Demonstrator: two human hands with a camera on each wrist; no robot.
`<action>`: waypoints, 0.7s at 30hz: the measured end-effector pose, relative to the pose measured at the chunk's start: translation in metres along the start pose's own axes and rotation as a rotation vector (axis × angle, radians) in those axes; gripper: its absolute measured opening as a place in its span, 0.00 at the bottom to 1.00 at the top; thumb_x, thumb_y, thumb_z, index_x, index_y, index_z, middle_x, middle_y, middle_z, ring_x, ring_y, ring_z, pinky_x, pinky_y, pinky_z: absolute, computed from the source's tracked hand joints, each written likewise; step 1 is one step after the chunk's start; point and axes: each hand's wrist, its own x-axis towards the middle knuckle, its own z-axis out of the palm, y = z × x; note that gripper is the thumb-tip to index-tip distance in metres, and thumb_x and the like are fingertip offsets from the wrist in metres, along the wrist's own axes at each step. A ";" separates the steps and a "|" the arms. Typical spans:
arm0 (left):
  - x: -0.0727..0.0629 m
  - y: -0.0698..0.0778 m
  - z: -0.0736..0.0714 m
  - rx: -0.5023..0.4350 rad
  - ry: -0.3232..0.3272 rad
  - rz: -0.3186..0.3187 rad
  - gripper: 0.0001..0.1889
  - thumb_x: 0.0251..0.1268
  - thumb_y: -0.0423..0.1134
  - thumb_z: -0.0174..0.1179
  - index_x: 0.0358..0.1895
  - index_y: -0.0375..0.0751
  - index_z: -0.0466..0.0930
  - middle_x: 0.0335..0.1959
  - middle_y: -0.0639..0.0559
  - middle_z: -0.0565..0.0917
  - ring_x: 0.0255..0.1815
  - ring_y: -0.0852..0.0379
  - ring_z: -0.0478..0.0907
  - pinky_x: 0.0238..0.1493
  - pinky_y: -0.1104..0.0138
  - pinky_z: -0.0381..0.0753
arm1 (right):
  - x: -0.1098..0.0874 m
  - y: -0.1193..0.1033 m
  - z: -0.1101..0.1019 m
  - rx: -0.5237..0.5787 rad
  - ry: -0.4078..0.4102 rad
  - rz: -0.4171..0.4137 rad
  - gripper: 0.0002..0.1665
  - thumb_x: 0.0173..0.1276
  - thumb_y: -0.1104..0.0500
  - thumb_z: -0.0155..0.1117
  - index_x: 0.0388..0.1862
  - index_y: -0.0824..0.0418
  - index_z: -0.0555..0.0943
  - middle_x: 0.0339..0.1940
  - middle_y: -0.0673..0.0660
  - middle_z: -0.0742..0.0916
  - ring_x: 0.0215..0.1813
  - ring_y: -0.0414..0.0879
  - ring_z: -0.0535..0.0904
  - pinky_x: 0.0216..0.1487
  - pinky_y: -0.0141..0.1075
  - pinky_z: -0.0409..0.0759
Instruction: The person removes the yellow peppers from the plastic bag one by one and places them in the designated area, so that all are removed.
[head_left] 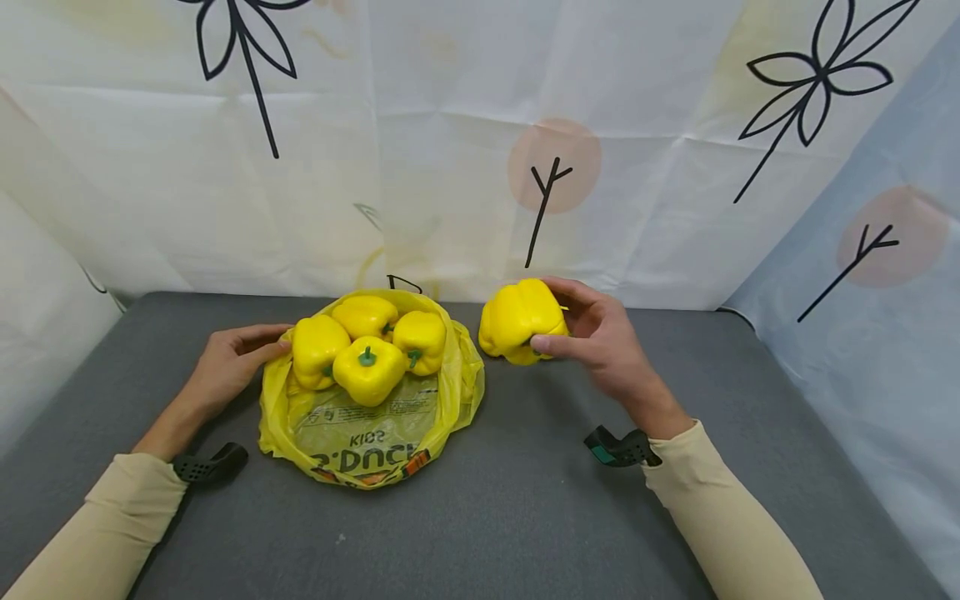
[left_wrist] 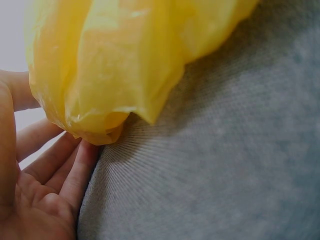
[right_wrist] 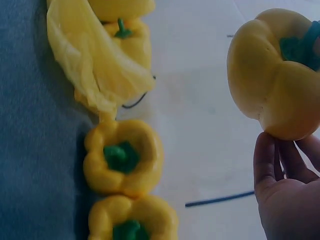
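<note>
Though crinkly, bag (head_left: 467, 379) w/ smooth peppers (head_left: 368, 373)

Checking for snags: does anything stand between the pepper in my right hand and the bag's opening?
Yes, the loose right edge of the bag. In the right wrist view, two other peppers also sit beside the bag.

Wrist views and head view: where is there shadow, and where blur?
Head view: a soft shadow on the gray table beside the right sleeve; left wrist view: weave shows near the left hand but blurs toward the right edge; right wrist view: dimmer, peppers slightly blurred.
</note>
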 end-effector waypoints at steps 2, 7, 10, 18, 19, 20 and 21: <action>0.000 0.000 0.000 -0.003 0.001 0.003 0.25 0.78 0.46 0.58 0.68 0.32 0.76 0.49 0.76 0.78 0.51 0.77 0.73 0.47 0.82 0.73 | -0.001 0.002 -0.007 -0.005 0.022 -0.001 0.41 0.60 0.73 0.73 0.73 0.71 0.69 0.65 0.60 0.77 0.60 0.55 0.78 0.59 0.39 0.81; 0.001 0.000 0.001 -0.006 0.002 0.013 0.26 0.78 0.47 0.58 0.68 0.32 0.76 0.49 0.76 0.78 0.51 0.77 0.73 0.47 0.82 0.74 | -0.002 0.006 -0.024 -0.008 0.063 -0.011 0.38 0.62 0.76 0.67 0.72 0.71 0.69 0.64 0.59 0.78 0.60 0.54 0.77 0.59 0.37 0.81; 0.001 0.000 0.002 -0.015 0.003 0.025 0.26 0.78 0.47 0.58 0.67 0.31 0.76 0.50 0.74 0.79 0.51 0.77 0.73 0.47 0.82 0.74 | -0.002 0.008 -0.033 -0.007 0.091 -0.013 0.37 0.63 0.77 0.66 0.72 0.71 0.70 0.64 0.59 0.78 0.60 0.54 0.76 0.59 0.35 0.80; -0.002 0.002 0.001 -0.008 0.012 0.032 0.26 0.77 0.48 0.59 0.67 0.31 0.76 0.50 0.74 0.79 0.50 0.77 0.74 0.47 0.82 0.75 | -0.003 0.013 -0.056 -0.025 0.118 -0.030 0.34 0.68 0.74 0.64 0.73 0.71 0.69 0.64 0.57 0.78 0.61 0.52 0.75 0.59 0.33 0.79; -0.002 0.003 0.001 -0.010 0.010 0.031 0.26 0.77 0.48 0.59 0.67 0.31 0.76 0.50 0.73 0.79 0.50 0.77 0.74 0.47 0.82 0.75 | -0.003 0.014 -0.059 -0.025 0.120 -0.028 0.34 0.69 0.73 0.64 0.73 0.70 0.69 0.64 0.57 0.78 0.61 0.52 0.75 0.60 0.33 0.78; -0.002 0.002 0.001 -0.013 0.008 0.029 0.26 0.77 0.48 0.59 0.67 0.31 0.76 0.50 0.73 0.79 0.51 0.77 0.74 0.47 0.82 0.75 | -0.003 0.015 -0.062 -0.024 0.123 -0.025 0.34 0.69 0.73 0.64 0.73 0.70 0.69 0.64 0.57 0.78 0.61 0.52 0.75 0.60 0.33 0.78; -0.002 0.002 0.001 -0.013 0.006 0.029 0.26 0.77 0.48 0.59 0.67 0.31 0.76 0.51 0.73 0.79 0.51 0.77 0.74 0.47 0.82 0.75 | -0.003 0.015 -0.065 -0.020 0.127 -0.020 0.33 0.70 0.73 0.64 0.74 0.70 0.69 0.64 0.57 0.78 0.61 0.52 0.74 0.60 0.33 0.78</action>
